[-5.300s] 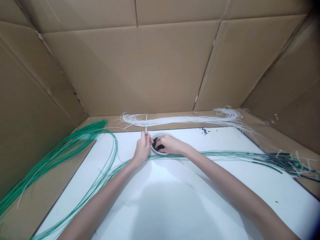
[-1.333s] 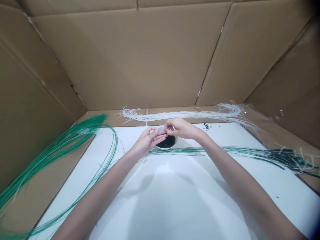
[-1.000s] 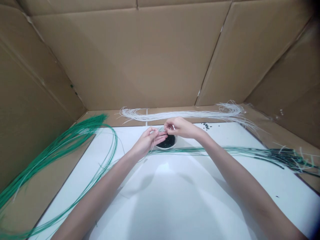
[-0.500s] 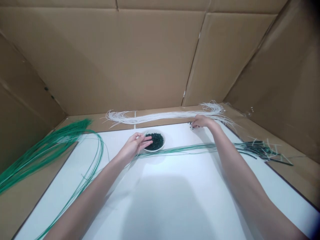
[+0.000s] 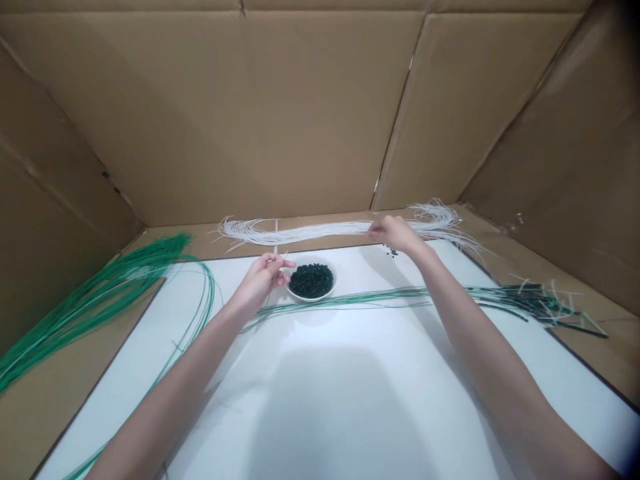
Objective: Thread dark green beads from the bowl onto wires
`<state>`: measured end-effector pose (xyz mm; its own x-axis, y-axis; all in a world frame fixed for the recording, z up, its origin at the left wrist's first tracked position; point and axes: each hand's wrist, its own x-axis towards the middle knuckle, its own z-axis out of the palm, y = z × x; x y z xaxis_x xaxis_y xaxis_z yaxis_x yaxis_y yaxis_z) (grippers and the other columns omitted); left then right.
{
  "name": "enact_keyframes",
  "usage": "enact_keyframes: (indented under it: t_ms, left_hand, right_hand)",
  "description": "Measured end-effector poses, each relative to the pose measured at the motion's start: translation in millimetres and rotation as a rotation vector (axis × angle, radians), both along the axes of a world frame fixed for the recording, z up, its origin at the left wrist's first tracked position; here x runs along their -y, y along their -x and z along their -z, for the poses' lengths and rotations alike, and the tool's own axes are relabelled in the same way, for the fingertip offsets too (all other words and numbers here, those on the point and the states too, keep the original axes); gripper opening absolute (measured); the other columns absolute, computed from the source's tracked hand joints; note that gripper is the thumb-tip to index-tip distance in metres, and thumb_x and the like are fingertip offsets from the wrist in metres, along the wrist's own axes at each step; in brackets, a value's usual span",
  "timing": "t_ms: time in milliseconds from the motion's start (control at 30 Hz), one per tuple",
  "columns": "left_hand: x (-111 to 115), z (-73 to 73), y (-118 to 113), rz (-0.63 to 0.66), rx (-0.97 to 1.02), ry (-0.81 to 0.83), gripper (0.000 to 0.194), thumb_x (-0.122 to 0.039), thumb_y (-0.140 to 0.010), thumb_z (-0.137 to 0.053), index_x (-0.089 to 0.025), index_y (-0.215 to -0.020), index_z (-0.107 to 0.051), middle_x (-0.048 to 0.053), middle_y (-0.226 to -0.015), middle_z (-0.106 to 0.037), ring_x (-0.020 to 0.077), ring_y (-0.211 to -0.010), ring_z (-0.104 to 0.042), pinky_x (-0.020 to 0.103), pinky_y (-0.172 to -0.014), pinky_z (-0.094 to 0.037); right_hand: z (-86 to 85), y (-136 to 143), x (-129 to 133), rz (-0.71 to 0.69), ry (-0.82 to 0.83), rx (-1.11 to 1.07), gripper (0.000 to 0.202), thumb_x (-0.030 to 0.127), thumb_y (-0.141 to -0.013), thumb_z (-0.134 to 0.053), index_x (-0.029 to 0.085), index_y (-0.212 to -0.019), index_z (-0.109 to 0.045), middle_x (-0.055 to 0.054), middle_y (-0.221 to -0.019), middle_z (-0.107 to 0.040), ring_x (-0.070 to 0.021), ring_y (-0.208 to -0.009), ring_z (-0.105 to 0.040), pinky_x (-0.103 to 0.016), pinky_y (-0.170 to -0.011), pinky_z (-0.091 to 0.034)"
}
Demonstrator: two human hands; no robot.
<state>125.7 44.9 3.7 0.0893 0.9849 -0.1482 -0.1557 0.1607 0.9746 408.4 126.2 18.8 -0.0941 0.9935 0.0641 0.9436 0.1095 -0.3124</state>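
Note:
My left hand (image 5: pixel 264 277) is at the left rim of a white bowl (image 5: pixel 311 299), thumb and fingers pinched on a thin pale strand (image 5: pixel 285 254). A short end of it pokes up above the fingertips. Small dark green beads (image 5: pixel 311 281) fill the bowl. Farther right, my right hand (image 5: pixel 393 233) is held in front of the bundle of white strands (image 5: pixel 320 232), its fingers drawn together. Whatever they hold, if anything, is too small to see. Just below that hand, several loose dark beads (image 5: pixel 391 252) lie near the board's far edge.
Green strands (image 5: pixel 115 280) spread over the left side, some looping onto the white board (image 5: pixel 340 400). More green strands run across behind the forearms to a cluster of dark beaded ends (image 5: pixel 540 303) on the right. Cardboard walls (image 5: pixel 225 120) stand around the back and sides.
My right hand has lifted away from the loose beads and moved left. My left hand has drawn back slightly from over the bowl, still pinching the strand. The view has shifted a little.

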Motion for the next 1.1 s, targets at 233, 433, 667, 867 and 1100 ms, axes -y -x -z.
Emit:
enact_keyframes:
  t_ms: [233,433,667,867,1100]
  left_hand:
    - [-10,9.6,13,-0.089,-0.348,-0.122,0.007,-0.021,-0.071,-0.052,-0.016,-0.071,-0.048,-0.001,-0.067,-0.06,0.0048,-0.043,-0.038,0.018,-0.048,-0.029]
    - [-7,24.8,6,-0.084,-0.641,-0.259,0.009,-0.024,-0.073,-0.047,-0.018,-0.069,-0.051,0.0,-0.064,-0.06,0.0142,-0.065,-0.053,0.024,-0.064,-0.036]
    - [1,27.5,-4,-0.092,-0.739,-0.333,0.014,-0.029,-0.073,-0.049,-0.017,-0.072,-0.057,0.002,-0.069,-0.061,0.0148,-0.064,-0.053,0.023,-0.063,-0.037]
    - [4,32.1,-9,-0.125,-0.765,-0.422,0.02,-0.031,-0.077,-0.046,-0.016,-0.077,-0.058,0.002,-0.073,-0.061,0.0125,-0.061,-0.051,0.022,-0.061,-0.038]
    - [8,24.7,-11,-0.133,-0.772,-0.516,0.02,-0.03,-0.079,-0.046,-0.015,-0.078,-0.059,0.002,-0.074,-0.061,0.0109,-0.061,-0.05,0.021,-0.06,-0.038]
  right_hand:
    - [14.3,117,38,-0.671,0.15,-0.035,0.025,0.022,-0.06,-0.066,0.016,-0.084,-0.068,-0.006,-0.079,-0.068,-0.0164,-0.069,-0.06,-0.021,-0.061,-0.042]
    - [31.5,132,39,-0.623,0.121,0.044,0.016,0.009,-0.061,-0.06,0.016,-0.072,-0.069,-0.007,-0.073,-0.067,-0.0182,-0.07,-0.06,-0.023,-0.061,-0.042]
    - [26.3,110,42,-0.655,0.125,-0.178,0.022,0.008,-0.069,-0.049,0.013,-0.079,-0.068,-0.005,-0.073,-0.068,-0.0122,-0.064,-0.061,-0.02,-0.064,-0.045]
    - [34.9,98,45,-0.442,0.252,-0.878,0.017,0.017,-0.063,-0.06,0.011,-0.078,-0.068,-0.005,-0.071,-0.069,-0.0151,-0.067,-0.063,-0.026,-0.069,-0.05]
    - [39.2,100,48,-0.379,0.358,-1.277,0.023,0.02,-0.057,-0.069,0.013,-0.078,-0.068,-0.004,-0.075,-0.069,-0.0132,-0.068,-0.063,-0.03,-0.076,-0.05]
